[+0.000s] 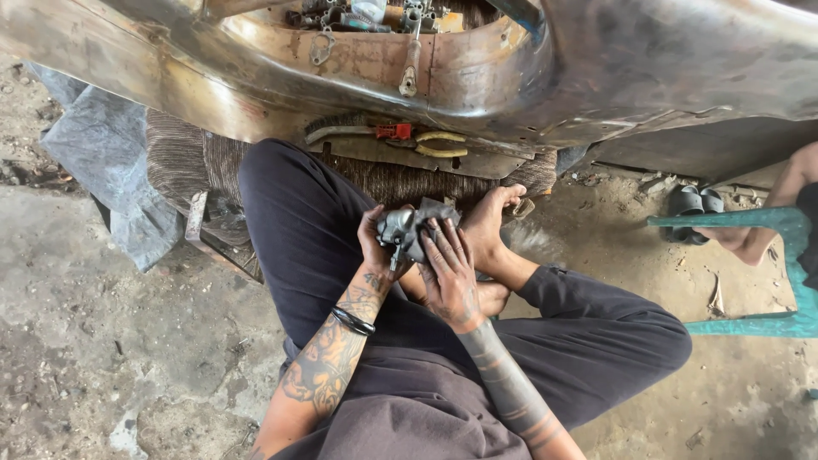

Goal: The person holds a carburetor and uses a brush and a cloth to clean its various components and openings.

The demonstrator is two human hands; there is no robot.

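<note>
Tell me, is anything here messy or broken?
A bit messy: pliers and a brush lie loose on the woven mat, by rusty, dented metal. Both hands grip a grimy metal part.

The part (400, 232) in the hands looks like dull grey cast metal, partly wrapped in a dark, grimy rag (436, 215). The trousers (324, 221) are matt dark cloth. The big body panel (596, 60) above is bare sheet metal, brownish and faintly shiny. The pliers (439, 145) have yellow plastic-looking grips. The floor (102, 290) is rough, dusty concrete. The chair (767, 247) is worn teal paint.
</note>
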